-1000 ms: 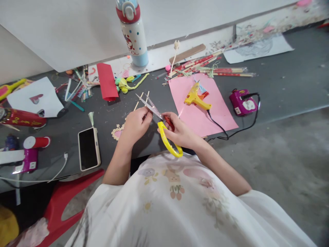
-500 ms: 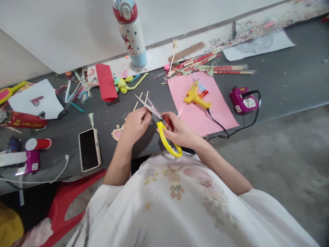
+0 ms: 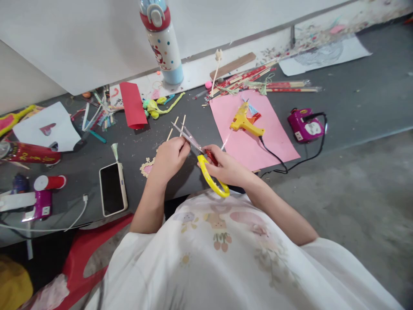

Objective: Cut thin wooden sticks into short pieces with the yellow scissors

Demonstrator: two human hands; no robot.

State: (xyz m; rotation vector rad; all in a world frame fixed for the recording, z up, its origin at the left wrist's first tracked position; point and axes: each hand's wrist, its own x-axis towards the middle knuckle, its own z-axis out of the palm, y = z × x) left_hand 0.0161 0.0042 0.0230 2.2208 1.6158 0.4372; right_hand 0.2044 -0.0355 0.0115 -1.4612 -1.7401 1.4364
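My right hand [image 3: 226, 165] grips yellow-handled scissors [image 3: 211, 176], whose blades [image 3: 187, 133] point up and left over the dark table. My left hand [image 3: 169, 157] is closed in a pinch on thin wooden sticks [image 3: 183, 122] that stand up beside the blades. The blades are nearly together around or right against the sticks. Just left of my left hand, a small heart-shaped piece made of stick bits [image 3: 146, 165] lies on the table.
A pink sheet [image 3: 277, 137] carries a yellow glue gun [image 3: 243, 122] with a black cord. A purple device [image 3: 305, 127] sits to the right, a phone [image 3: 112, 187] to the left. A dotted bottle [image 3: 163, 41], red paper [image 3: 134, 105], stick bundles [image 3: 258, 79] and scraps crowd the back.
The scissor blades have closed from wide apart to nearly together at the sticks. Both hands stayed in place; the camera shifted slightly.
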